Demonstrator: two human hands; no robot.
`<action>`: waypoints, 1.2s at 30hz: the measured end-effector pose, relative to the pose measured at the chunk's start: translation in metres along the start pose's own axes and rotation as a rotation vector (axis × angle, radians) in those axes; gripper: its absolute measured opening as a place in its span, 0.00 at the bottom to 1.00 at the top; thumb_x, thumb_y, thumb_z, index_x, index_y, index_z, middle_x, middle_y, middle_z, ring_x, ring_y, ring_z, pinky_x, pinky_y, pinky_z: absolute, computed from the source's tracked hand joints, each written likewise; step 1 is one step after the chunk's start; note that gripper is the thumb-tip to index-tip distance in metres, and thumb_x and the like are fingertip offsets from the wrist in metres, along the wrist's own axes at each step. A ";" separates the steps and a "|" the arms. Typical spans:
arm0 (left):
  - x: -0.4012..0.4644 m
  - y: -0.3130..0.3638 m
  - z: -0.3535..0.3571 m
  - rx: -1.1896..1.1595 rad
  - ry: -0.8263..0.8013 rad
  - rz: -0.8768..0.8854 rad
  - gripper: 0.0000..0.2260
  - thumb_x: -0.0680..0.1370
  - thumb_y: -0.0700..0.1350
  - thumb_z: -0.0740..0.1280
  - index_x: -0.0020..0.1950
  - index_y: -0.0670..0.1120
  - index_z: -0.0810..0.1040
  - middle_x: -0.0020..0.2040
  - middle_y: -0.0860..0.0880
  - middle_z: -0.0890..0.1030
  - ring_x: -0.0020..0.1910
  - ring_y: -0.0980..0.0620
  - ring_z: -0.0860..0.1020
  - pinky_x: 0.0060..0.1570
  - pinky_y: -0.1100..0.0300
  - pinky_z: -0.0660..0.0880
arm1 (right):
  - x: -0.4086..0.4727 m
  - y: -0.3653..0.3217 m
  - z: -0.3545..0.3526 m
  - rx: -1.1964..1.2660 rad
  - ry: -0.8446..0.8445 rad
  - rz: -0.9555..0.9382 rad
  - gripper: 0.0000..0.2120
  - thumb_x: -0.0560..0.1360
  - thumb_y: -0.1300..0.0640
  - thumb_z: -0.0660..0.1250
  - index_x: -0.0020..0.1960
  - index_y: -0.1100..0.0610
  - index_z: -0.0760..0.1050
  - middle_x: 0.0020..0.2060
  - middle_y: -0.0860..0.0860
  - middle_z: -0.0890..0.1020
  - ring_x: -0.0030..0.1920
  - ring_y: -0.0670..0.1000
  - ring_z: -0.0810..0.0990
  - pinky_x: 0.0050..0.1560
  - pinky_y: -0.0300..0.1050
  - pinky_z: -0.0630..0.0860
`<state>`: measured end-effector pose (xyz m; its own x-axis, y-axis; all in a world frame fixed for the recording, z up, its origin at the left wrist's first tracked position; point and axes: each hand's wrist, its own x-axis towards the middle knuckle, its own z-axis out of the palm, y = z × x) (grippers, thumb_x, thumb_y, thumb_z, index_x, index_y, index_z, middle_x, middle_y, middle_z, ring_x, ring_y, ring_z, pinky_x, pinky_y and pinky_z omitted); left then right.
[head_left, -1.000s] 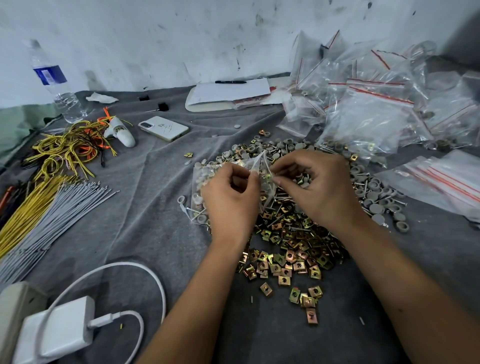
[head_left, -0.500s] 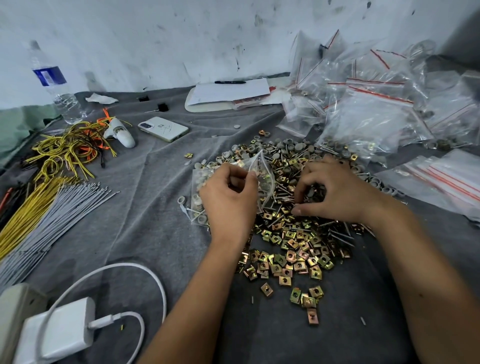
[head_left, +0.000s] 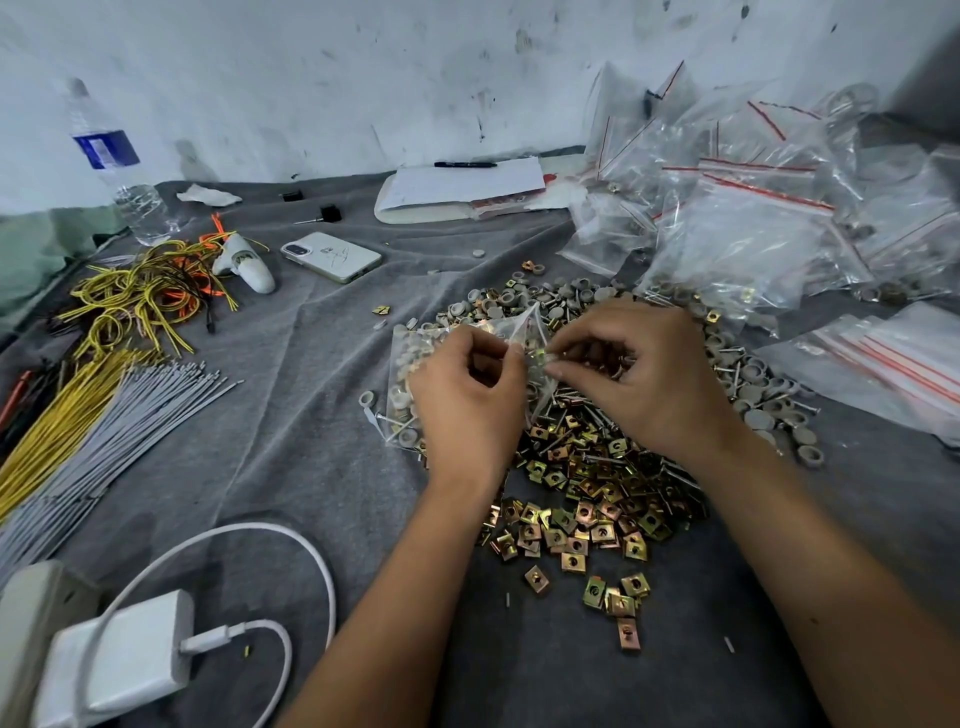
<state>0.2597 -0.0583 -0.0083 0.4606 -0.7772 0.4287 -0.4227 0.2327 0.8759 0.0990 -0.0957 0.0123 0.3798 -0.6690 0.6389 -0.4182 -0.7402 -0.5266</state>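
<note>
Left hand (head_left: 467, 400): curled, pinching the rim of the small clear bag (head_left: 413, 345), mouth held up and open.
Right hand (head_left: 644, 379): fingertips pinching a small metal piece (head_left: 540, 357) at that mouth.
Bag position: on the grey cloth (head_left: 322, 415), at the left edge of the hardware pile (head_left: 587, 483).
Technique: keep the mouth wide; release only once well inside.

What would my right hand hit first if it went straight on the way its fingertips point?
Most likely the open mouth of the small clear bag that the left hand holds: the right hand points left at it. Depth is hard to judge.
</note>
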 end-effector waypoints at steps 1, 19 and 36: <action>0.000 0.000 0.000 0.001 0.001 0.004 0.12 0.78 0.40 0.74 0.39 0.54 0.78 0.31 0.57 0.80 0.30 0.61 0.78 0.29 0.71 0.71 | 0.000 -0.001 0.002 0.002 -0.007 -0.003 0.07 0.72 0.58 0.79 0.49 0.55 0.86 0.41 0.44 0.83 0.42 0.42 0.81 0.43 0.30 0.73; 0.009 0.027 -0.020 0.076 -0.083 -0.036 0.07 0.78 0.42 0.74 0.40 0.47 0.82 0.28 0.57 0.77 0.26 0.60 0.72 0.27 0.67 0.69 | -0.002 0.004 0.001 0.098 0.328 0.200 0.09 0.82 0.52 0.68 0.56 0.57 0.82 0.44 0.47 0.85 0.46 0.43 0.84 0.46 0.44 0.82; 0.072 0.042 -0.038 -0.082 -0.485 -0.346 0.09 0.79 0.47 0.74 0.40 0.47 0.88 0.37 0.47 0.86 0.32 0.53 0.80 0.34 0.60 0.77 | 0.000 0.002 0.000 0.703 -0.184 0.491 0.06 0.70 0.48 0.76 0.45 0.48 0.86 0.41 0.52 0.88 0.38 0.51 0.87 0.38 0.42 0.82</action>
<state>0.3047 -0.0817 0.0681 0.1439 -0.9894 -0.0175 -0.2416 -0.0523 0.9690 0.0981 -0.0970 0.0108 0.4422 -0.8786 0.1803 0.0127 -0.1949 -0.9807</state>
